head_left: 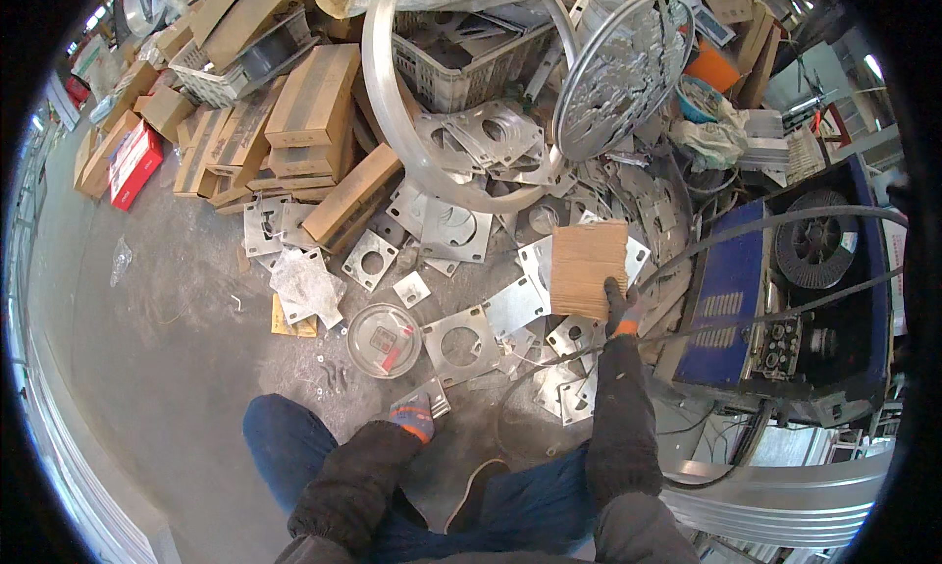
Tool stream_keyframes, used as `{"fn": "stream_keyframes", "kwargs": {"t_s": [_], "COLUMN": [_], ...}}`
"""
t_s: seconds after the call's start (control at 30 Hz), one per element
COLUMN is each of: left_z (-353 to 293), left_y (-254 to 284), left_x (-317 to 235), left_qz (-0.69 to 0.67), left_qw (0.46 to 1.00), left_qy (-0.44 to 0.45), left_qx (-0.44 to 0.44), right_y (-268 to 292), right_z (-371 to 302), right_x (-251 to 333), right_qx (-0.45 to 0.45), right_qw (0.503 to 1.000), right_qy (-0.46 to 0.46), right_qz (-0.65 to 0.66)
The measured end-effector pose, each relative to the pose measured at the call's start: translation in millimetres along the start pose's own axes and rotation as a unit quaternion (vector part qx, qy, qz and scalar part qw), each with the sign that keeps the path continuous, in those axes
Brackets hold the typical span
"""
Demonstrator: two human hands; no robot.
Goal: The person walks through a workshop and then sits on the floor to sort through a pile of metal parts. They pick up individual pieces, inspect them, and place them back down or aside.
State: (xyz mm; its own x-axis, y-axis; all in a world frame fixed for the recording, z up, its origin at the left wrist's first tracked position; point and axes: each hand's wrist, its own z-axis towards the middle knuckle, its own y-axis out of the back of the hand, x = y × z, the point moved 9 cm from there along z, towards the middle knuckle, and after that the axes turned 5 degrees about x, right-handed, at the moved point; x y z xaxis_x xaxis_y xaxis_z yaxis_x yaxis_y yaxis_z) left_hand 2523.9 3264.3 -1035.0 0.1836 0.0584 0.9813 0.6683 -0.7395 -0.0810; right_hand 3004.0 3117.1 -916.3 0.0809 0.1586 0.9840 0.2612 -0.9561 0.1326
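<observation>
One hand holds cardboard, the other is on a little metal plate.
The right hand [620, 307], in a dark glove with an orange cuff, pinches the bottom right corner of a flat brown cardboard piece [589, 268], above silver metal plates. The left hand [412, 417], in a grey glove with an orange cuff, touches a small silver metal plate [432, 395] near the floor; I cannot tell if its fingers pinch it. A round see-through dish [365, 354] sits nearby.
</observation>
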Motion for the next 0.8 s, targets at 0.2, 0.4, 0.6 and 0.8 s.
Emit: {"fn": "stream_keyframes", "kwargs": {"t_s": [0.2,0.4,0.6,0.8], "left_z": [-0.6,-2.8,-3.3,-5.3], "left_y": [3.9,6.3,3.6,1.2], "left_x": [-38.5,-34.2,-11.0,-6.7], "left_qz": [-0.801,-0.801,-0.803,-0.781], "left_qw": [0.524,0.492,0.516,0.469], "left_qy": [-0.238,-0.265,-0.237,-0.314], "left_qx": [0.165,0.216,0.179,0.269], "right_y": [-5.2,-28.0,-101.8,-247.3], "right_z": [1.8,8.7,55.9,77.0], "right_x": [30.6,45.9,52.7,52.4], "right_qx": [0.001,0.031,0.085,0.206], "right_qw": [0.999,0.994,0.958,0.960], "right_qy": [-0.048,-0.063,-0.055,0.013], "right_qz": [0.000,0.085,0.269,-0.190]}}
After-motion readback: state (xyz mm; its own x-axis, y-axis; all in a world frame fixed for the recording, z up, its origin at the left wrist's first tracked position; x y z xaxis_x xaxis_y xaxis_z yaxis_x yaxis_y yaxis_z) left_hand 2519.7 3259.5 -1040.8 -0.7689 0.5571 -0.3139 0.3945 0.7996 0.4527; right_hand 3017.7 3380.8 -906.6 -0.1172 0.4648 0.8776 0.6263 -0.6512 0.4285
